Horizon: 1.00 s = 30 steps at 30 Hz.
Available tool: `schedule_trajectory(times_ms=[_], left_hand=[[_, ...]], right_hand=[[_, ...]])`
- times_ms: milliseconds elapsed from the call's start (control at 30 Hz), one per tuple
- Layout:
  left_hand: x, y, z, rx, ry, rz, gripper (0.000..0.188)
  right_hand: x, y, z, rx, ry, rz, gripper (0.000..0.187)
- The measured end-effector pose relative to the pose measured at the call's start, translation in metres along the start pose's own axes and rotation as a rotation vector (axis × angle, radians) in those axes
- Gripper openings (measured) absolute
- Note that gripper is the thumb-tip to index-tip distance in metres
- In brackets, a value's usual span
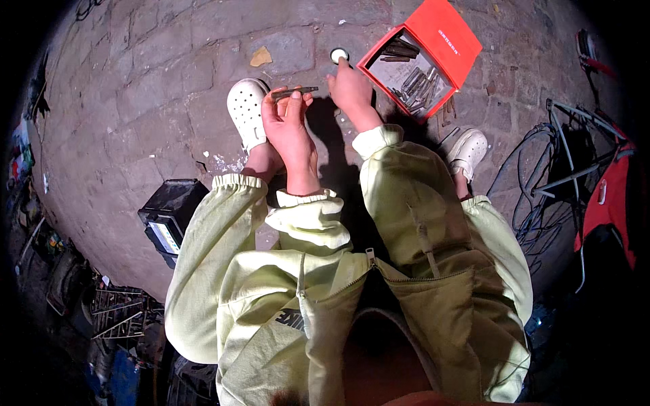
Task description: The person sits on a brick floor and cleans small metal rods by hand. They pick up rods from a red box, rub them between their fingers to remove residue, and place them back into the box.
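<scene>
Pinched in the fingers of my left hand is a short dark metal bit, lying roughly level above the stone floor. Beside it, my right hand reaches forward with the index finger stretched out. That fingertip meets the near edge of a small round container with a white top or filling; I cannot tell which. The other right fingers are partly hidden, and nothing shows in them. Just right of this hand stands an open red box with its lid folded back. Several metal bits lie loose inside it.
A black case with a light panel sits left of my leg. My white clogs are on the stone paving. Cables and a red folding-frame chair or stand lie at the right. Dark clutter fills the lower left.
</scene>
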<state>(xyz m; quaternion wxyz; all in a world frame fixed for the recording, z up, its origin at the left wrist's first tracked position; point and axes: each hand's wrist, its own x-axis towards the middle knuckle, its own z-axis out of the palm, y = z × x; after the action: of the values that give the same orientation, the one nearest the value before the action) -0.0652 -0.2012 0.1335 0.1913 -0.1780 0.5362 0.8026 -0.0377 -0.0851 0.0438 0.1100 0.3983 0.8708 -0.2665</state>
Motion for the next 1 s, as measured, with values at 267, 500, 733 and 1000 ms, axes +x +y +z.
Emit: schedule_trajectory(times_ms=[267, 500, 733, 1000], left_hand=[[-0.017, 0.017, -0.009, -0.002, 0.038, -0.121, 0.018], [-0.088, 0.101, 0.043, -0.133, -0.097, -0.089, 0.020], [-0.185, 0.200, 0.055, -0.089, -0.225, 0.189, 0.020], [-0.276, 0.255, 0.041, -0.218, -0.583, 0.041, 0.022]], right_hand=[[-0.046, 0.002, -0.063, 1.675, -0.361, 0.243, 0.028], [-0.164, -0.073, -0.193, 1.200, 0.128, -0.216, 0.027], [-0.244, -0.098, -0.260, 0.419, 0.798, -0.687, 0.028], [-0.339, -0.125, -0.303, 1.612, 0.380, -0.534, 0.023]])
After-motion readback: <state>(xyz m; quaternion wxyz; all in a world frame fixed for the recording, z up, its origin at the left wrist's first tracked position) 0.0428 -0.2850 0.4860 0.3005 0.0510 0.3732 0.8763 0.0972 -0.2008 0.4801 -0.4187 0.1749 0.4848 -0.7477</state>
